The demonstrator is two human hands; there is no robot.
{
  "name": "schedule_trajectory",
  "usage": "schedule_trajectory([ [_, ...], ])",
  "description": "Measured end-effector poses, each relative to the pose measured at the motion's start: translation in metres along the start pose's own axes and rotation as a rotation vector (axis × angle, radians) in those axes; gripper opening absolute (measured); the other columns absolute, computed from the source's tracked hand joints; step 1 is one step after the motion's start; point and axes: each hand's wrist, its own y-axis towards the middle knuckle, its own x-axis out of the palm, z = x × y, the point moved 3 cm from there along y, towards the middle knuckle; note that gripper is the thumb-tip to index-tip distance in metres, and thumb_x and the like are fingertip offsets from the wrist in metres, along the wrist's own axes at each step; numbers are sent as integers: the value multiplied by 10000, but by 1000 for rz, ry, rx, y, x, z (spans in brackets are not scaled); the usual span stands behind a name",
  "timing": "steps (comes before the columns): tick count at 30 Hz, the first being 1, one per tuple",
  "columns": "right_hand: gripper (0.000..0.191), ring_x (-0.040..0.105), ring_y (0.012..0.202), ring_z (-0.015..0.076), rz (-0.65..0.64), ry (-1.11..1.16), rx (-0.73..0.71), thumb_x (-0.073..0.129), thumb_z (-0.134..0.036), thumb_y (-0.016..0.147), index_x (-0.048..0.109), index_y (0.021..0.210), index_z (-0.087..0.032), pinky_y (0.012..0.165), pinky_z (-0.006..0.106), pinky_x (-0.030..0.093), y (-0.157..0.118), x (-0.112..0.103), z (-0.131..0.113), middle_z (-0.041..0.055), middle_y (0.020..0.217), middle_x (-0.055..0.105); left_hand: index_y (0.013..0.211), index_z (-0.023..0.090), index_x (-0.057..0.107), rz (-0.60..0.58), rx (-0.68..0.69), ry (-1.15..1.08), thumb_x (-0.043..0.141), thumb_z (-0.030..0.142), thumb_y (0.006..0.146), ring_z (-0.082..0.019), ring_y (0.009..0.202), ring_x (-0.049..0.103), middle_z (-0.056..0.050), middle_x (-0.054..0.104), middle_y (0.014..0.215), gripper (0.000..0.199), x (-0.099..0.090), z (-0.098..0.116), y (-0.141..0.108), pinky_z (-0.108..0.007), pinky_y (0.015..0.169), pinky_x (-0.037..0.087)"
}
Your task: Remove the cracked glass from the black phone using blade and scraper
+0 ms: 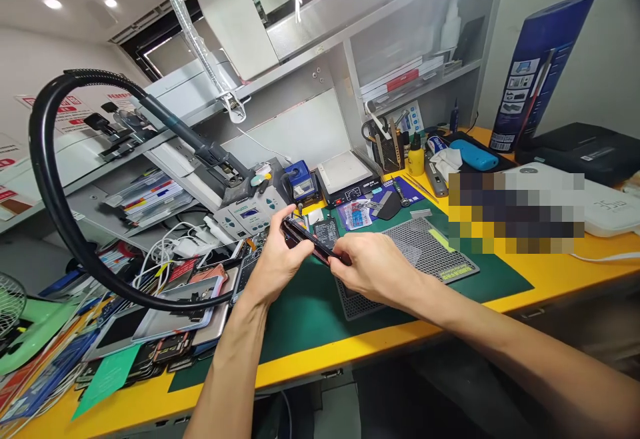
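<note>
Between my two hands is a thin dark smartphone (311,239), seen nearly edge-on and held above the green mat (300,332). My left hand (283,252) grips its far left end, thumb on the near side. My right hand (365,262) pinches the near right end, fingers curled in. Just beyond the phone lies a black phone battery (326,231). Below and to the right of my right hand, a grey perforated pad (425,252) rests on the mat. Which face of the phone is turned away from me I cannot tell.
A thick black hose (37,139) loops at the left from a grey soldering station (250,212). Stacked phones and tablets (160,322) crowd the left. Behind stand a flat heating plate (345,172), a tool holder (387,149) and a yellow bottle (415,159). A pixelated patch hides part of the right.
</note>
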Motion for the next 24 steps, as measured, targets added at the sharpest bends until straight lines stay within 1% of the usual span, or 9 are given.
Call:
schedule_trajectory([
  [3, 269, 345, 541, 123, 1, 36, 24, 555, -305, 854, 486, 617, -199, 554, 310, 162, 2, 2, 2, -8, 590, 549, 1354, 261, 428, -17, -25, 15, 639, 204, 730, -158, 815, 651, -26, 609, 1080, 661, 1, 3, 4, -368, 821, 521],
  [7, 271, 274, 536, 121, -7, 92, 45, 557, -299, 832, 453, 601, -203, 550, 298, 174, 4, 2, 3, -21, 560, 479, 1338, 247, 418, -26, -59, 16, 609, 188, 711, -118, 695, 605, 1, 604, 993, 657, 3, 5, 7, -351, 768, 521],
  [12, 319, 175, 530, 124, -33, 147, 62, 556, -289, 822, 397, 559, -202, 530, 293, 183, 5, -1, 3, -41, 513, 332, 1321, 239, 410, -26, -97, 4, 608, 176, 700, -120, 676, 611, 25, 594, 922, 655, 6, 7, 10, -333, 736, 516],
  [14, 333, 170, 521, 122, -44, 163, 68, 562, -281, 815, 382, 547, -202, 519, 294, 184, 6, -2, 4, -48, 501, 296, 1316, 236, 404, -25, -109, -3, 603, 158, 709, -120, 683, 615, 25, 596, 926, 643, 7, 9, 11, -324, 727, 517],
  [16, 333, 191, 513, 118, -54, 175, 80, 563, -279, 813, 385, 542, -201, 512, 293, 187, 6, -2, 5, -50, 496, 295, 1319, 225, 394, -20, -124, -9, 601, 128, 725, -118, 687, 614, 25, 595, 924, 637, 8, 9, 13, -317, 721, 523],
  [19, 316, 219, 510, 114, -73, 189, 99, 562, -266, 803, 395, 543, -201, 506, 288, 193, 8, -2, 6, -52, 490, 307, 1344, 203, 391, -11, -152, -14, 616, 125, 807, -126, 706, 610, 18, 594, 908, 587, 9, 10, 15, -319, 709, 541],
  [22, 317, 198, 520, 117, -86, 199, 114, 564, -257, 792, 377, 543, -199, 503, 288, 193, 11, -1, 6, -55, 488, 282, 1352, 193, 442, -7, -171, -18, 626, 231, 918, -134, 739, 614, -10, 612, 956, 472, 9, 10, 15, -316, 689, 559],
  [24, 317, 191, 530, 119, -88, 203, 120, 564, -254, 792, 371, 548, -199, 506, 290, 193, 12, -1, 7, -55, 495, 283, 1338, 189, 482, -6, -180, -22, 620, 296, 949, -133, 756, 620, -31, 626, 1013, 426, 9, 8, 16, -309, 680, 565],
])
